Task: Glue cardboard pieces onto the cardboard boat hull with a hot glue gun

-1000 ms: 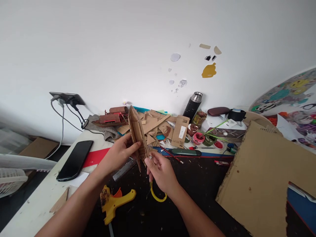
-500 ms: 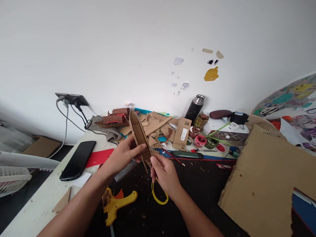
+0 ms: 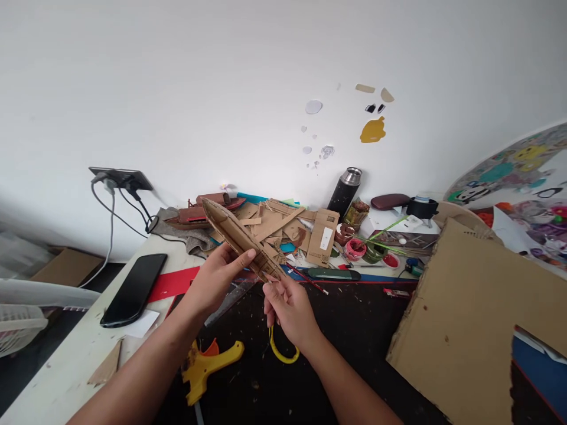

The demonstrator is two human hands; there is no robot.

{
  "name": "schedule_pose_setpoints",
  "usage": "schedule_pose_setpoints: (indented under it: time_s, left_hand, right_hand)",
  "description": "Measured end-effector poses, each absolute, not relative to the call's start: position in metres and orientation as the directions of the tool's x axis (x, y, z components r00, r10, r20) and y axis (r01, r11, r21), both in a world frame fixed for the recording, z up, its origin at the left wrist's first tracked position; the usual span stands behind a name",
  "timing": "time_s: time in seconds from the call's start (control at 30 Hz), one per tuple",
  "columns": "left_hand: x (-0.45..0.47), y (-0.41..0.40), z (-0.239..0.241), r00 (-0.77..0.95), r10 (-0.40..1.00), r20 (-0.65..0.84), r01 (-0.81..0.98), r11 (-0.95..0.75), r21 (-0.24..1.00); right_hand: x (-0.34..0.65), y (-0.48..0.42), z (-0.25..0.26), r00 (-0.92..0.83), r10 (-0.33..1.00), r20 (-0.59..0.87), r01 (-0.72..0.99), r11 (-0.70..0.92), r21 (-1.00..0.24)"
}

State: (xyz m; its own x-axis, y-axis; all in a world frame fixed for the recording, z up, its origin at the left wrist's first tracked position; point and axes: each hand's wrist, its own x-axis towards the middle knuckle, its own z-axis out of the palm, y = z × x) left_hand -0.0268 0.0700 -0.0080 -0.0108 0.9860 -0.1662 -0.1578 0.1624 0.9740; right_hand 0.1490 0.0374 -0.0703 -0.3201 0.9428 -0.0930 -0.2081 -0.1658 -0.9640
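Note:
A long, narrow cardboard boat model [image 3: 234,236] is held up over the dark work mat [image 3: 354,330], slanting from upper left down to lower right. My left hand [image 3: 217,277] grips its middle from below, thumb on top. My right hand [image 3: 287,307] pinches the lower right end between fingers and thumb. Under the right hand a yellow loop handle [image 3: 283,354] shows on the mat.
A yellow glue gun [image 3: 204,366] lies near my left forearm. A black phone [image 3: 133,289] rests at the left, with a red sheet [image 3: 170,282] beside it. Cardboard scraps [image 3: 283,230], a flask [image 3: 343,192] and paint pots [image 3: 354,248] crowd the back. A big cardboard sheet [image 3: 469,324] fills the right.
The boat model has tipped from nearly upright to a slant, its far tip swinging left. Both hands keep hold of it.

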Motion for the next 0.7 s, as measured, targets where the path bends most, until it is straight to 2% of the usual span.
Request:
schedule_pose_setpoints:
  time_s: [0.23,0.43,0.7]
  left_hand:
    - [-0.02,0.066,-0.01,0.016,0.985,-0.169,-0.293,0.166,0.942]
    - [-0.006,0.063,-0.011,-0.011,0.97,-0.244,-0.434,0.215,0.875]
    - [0.006,0.055,-0.017,0.092,0.953,-0.288,-0.457,0.298,0.838]
  right_hand:
    - [0.152,0.04,-0.062,-0.237,0.967,-0.092,-0.293,-0.161,-0.942]
    - [0.152,0.041,-0.056,-0.195,0.978,-0.079,-0.346,-0.144,-0.927]
    - [0.154,0.043,-0.057,-0.112,0.991,-0.076,-0.39,-0.114,-0.914]
